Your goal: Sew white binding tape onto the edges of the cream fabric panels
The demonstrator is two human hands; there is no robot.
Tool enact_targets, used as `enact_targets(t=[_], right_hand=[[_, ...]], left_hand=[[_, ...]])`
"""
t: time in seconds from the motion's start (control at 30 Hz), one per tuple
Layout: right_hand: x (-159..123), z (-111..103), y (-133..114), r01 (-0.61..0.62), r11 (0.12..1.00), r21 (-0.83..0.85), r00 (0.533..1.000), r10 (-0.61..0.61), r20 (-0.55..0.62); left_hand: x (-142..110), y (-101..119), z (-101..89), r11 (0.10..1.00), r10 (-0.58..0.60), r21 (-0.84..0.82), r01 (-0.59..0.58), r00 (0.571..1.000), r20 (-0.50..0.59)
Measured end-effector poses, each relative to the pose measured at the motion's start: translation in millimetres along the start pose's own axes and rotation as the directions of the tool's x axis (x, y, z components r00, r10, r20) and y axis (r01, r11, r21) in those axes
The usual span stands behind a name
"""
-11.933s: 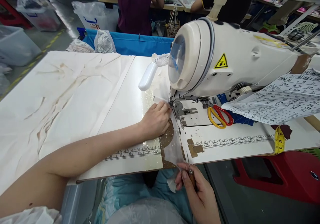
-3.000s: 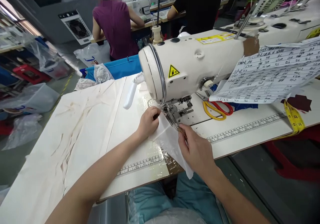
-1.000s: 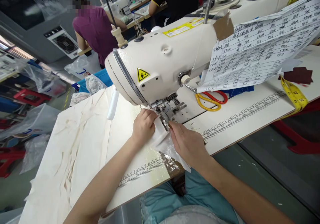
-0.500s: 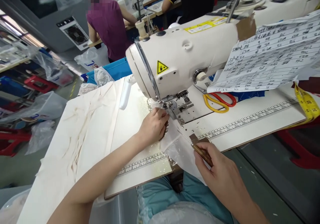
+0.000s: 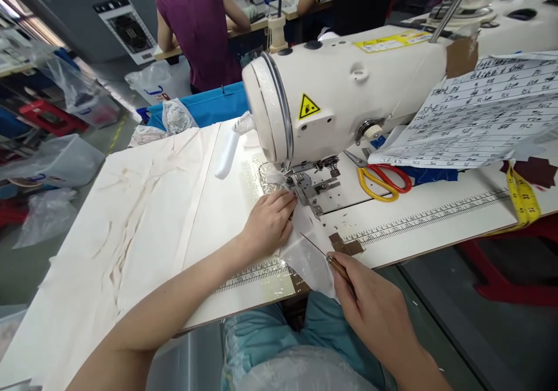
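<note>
My left hand [image 5: 269, 222] lies on a thin white fabric piece [image 5: 307, 250], fingertips pressing it down beside the presser foot [image 5: 300, 187] of the white sewing machine [image 5: 349, 97]. My right hand [image 5: 375, 309] is closed around a wooden-handled awl [image 5: 329, 258], whose metal tip points up-left over the fabric's near end at the table edge. The fabric runs from under the needle toward my lap.
Red-and-yellow scissors [image 5: 381, 179] lie right of the needle plate. A printed sheet [image 5: 475, 118] rests against the machine, a yellow tape measure [image 5: 523, 196] at far right. Cream cloth [image 5: 131, 205] covers the table's left. Two people sit at tables behind.
My right hand drew back from the presser foot to the table edge with the awl in it. My left hand stayed by the needle, holding the fabric.
</note>
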State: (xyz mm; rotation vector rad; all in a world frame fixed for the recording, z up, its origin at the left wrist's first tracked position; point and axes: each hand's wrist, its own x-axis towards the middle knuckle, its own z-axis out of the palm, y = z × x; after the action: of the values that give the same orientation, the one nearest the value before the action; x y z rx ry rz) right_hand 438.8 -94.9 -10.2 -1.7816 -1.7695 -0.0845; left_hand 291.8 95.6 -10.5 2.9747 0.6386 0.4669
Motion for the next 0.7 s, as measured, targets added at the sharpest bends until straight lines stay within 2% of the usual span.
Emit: enact_targets(t=[0.33,0.7], right_hand=[[16.9,0.4,-0.1,0.013,0.995,-0.101,1.000,-0.011,0.027],[26.9,1.6,0.4,0.014,0.987,-0.160,1.000,-0.010,0.027]], left_hand=[[2.0,-3.9,-0.2,1.000,-0.020,0.010,0.019,0.999,0.040],[0.8,13.1,-1.1,0.992,-0.040,0.124,0.034,0.998,0.044]])
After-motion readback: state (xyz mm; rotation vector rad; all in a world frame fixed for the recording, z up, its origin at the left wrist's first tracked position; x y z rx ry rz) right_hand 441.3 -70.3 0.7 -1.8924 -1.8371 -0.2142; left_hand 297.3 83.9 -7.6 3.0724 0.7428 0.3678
